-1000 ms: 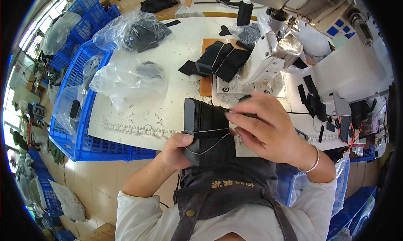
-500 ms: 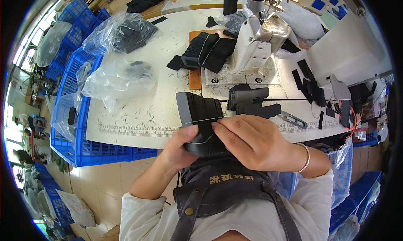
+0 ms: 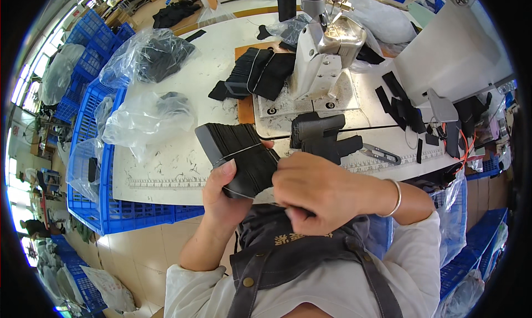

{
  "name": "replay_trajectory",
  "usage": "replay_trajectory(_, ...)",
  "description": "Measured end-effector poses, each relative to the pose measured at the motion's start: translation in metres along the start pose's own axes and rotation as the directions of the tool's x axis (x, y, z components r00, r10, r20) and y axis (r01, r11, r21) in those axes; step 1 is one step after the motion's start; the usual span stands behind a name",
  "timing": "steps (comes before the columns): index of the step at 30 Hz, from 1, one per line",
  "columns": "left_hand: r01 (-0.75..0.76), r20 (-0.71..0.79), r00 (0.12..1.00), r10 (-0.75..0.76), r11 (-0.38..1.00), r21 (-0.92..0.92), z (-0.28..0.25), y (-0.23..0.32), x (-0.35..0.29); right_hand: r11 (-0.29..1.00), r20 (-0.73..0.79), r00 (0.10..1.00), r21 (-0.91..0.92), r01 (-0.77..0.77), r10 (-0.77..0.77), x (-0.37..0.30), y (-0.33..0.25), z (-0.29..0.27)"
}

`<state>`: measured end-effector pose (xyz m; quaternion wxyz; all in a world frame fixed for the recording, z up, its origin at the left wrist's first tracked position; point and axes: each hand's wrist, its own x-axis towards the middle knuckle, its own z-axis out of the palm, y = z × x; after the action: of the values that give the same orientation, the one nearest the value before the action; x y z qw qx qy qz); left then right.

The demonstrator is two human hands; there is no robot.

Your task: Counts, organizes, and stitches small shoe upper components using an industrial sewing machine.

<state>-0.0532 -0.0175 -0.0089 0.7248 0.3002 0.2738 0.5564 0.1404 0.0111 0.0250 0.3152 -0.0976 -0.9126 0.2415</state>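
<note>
My left hand (image 3: 226, 195) is wrapped round a thick bundle of black fabric pieces (image 3: 235, 143), holding it tilted over the table's front edge. A thin pale cord (image 3: 243, 149) crosses the stack, and another strand runs along its lower end. At the bundle's right side my right hand (image 3: 318, 191) is closed, fingers curled in and knuckles up. Whatever those fingers pinch is hidden. Just beyond lie smaller black stacked pieces (image 3: 316, 131) and grey thread snips (image 3: 381, 154). Another tied black bundle (image 3: 252, 71) rests by the sewing machine (image 3: 324, 57).
The white worktable (image 3: 160, 163) has a ruler strip along its front edge. Clear plastic bags (image 3: 147, 121) lie on its left side, beside a blue crate (image 3: 91, 207). Black strips (image 3: 402, 107) are scattered on the right, near the machine's white body (image 3: 449, 57).
The bundle has moved left and turned in my left hand. My right hand has gone from pinching the cord with extended fingers to a curled fist at the bundle's right side. The view has shifted slightly.
</note>
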Motion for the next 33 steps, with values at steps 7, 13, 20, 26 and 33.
replay_trajectory(7, 0.130, 0.066, 0.991, -0.116, 0.949, -0.287, 0.005, 0.009, -0.003, 0.747, 0.201, 0.964, -0.611, 0.261, -0.172, -0.024, -0.004, 0.012)
replay_trajectory(13, 0.066, 0.364, 0.926, 0.099, 0.908, -0.414, -0.018, 0.009, -0.010, 0.746, 0.142, 0.989, -0.662, 0.074, 0.027, -0.032, 0.006, -0.029)
replay_trajectory(20, 0.050, 0.331, 0.942, 0.060, 0.948, -0.315, -0.021, 0.014, -0.018, 0.723, 0.095, 0.995, -0.690, 0.041, 0.035, -0.018, 0.011, -0.019)
replay_trajectory(26, 0.003, 0.398, 0.918, -0.007, 1.000, 0.011, -0.031, 0.019, -0.013, 0.647, 0.076, 0.995, -0.762, 0.012, 0.071, -0.019, 0.021, -0.023)
replay_trajectory(33, -0.030, 0.182, 0.946, -0.268, 0.486, 0.873, 0.007, 0.054, -0.019, 0.554, -0.050, 0.998, -0.830, -0.060, 0.032, -0.033, 0.009, -0.016)
